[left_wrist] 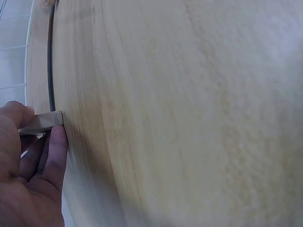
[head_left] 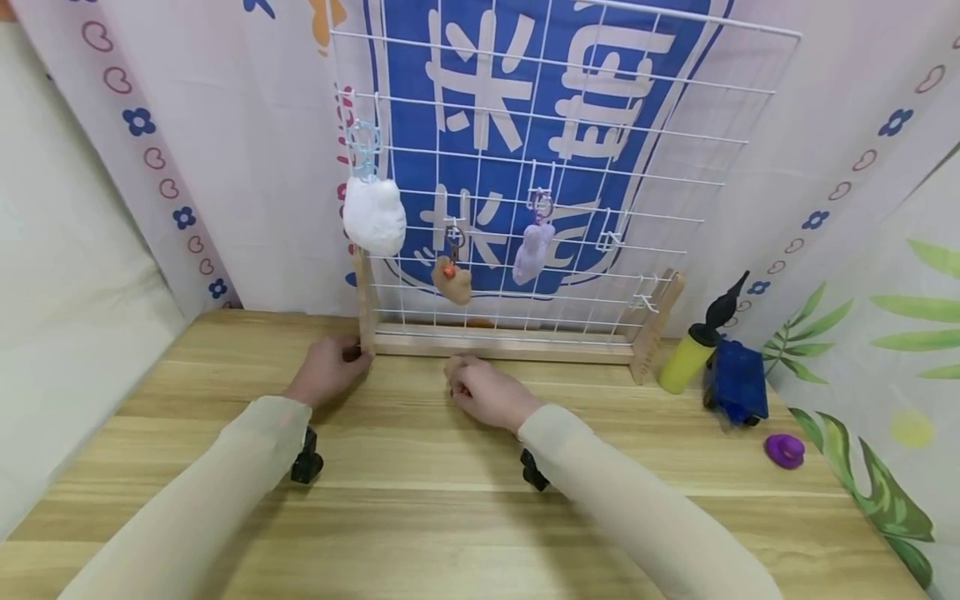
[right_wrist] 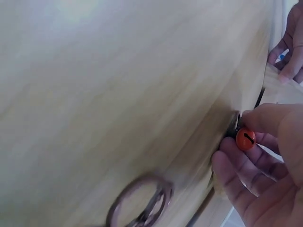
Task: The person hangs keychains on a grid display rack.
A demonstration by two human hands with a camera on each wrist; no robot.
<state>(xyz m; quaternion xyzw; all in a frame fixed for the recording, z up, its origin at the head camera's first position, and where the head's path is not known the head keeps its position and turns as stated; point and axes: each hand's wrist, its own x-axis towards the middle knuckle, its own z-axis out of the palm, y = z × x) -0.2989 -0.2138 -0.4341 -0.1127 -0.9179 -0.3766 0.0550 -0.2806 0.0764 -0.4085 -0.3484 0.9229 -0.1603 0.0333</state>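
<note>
At the stand's left end, my left hand grips the front tip of a wooden foot between thumb and fingers. My right hand is low, just before the stand's base rail. In the right wrist view its thumb and fingers pinch a small keychain with an orange bell; a brownish ring shows nearer the camera. Most of that keychain is hidden by the hand. Above it, a brown plush keychain hangs on the white wire grid.
A white plush keychain and a lilac one also hang on the grid, with bare hooks to the right. On the table's right stand a yellow pump, a blue toy cart and a purple piece.
</note>
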